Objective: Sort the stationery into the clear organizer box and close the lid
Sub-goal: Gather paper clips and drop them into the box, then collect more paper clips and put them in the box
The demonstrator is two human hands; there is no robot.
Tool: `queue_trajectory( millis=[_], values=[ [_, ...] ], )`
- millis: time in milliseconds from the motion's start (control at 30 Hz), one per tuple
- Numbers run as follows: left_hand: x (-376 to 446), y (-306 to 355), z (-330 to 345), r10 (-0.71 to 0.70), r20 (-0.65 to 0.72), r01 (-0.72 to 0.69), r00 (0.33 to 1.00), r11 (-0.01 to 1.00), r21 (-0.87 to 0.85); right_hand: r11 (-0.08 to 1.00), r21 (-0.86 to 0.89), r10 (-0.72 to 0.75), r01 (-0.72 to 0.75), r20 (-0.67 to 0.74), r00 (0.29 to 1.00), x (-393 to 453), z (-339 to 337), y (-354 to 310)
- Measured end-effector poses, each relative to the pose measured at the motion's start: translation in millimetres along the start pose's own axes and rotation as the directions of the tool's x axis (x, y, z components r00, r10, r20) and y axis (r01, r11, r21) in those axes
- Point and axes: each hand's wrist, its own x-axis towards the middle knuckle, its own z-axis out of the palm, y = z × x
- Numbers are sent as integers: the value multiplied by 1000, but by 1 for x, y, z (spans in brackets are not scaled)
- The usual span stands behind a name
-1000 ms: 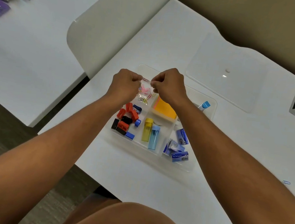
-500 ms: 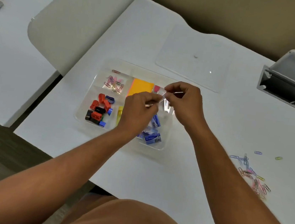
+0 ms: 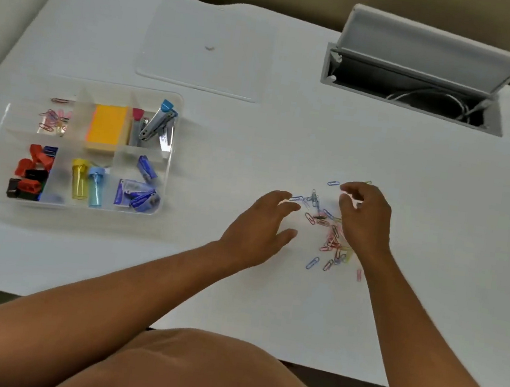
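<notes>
The clear organizer box [image 3: 171, 163] sits at the left with its compartments holding a few paper clips [image 3: 53, 118], orange sticky notes [image 3: 107, 128], staplers [image 3: 156, 123], red and black binder clips [image 3: 29, 175], yellow and blue tubes [image 3: 87, 184] and blue staple packs [image 3: 138, 195]. Its clear lid [image 3: 207, 49] lies flat behind it. A pile of loose coloured paper clips [image 3: 327, 231] lies on the table at the right. My left hand [image 3: 262, 226] and my right hand [image 3: 364, 218] hover on either side of the pile, fingers apart, holding nothing I can see.
An open grey cable hatch [image 3: 415, 81] with wires inside is set into the white table [image 3: 286, 139] at the back right. The table's front edge runs just beyond my knee [image 3: 192, 375].
Both hands left the organizer box and moved right to the loose paper-clip pile. The view swung right, so the box now sits at the left.
</notes>
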Motion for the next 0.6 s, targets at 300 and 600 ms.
queue_trajectory(
  millis=[300,600],
  values=[
    [70,3,42,98,165,-147,981,937,317,883,-402,-129,243,290,948,36,8,71],
    [37,-17,53,218,173,-271,960,873,406,874,-176,-347,454,429,834,-39,-1,81]
  ],
)
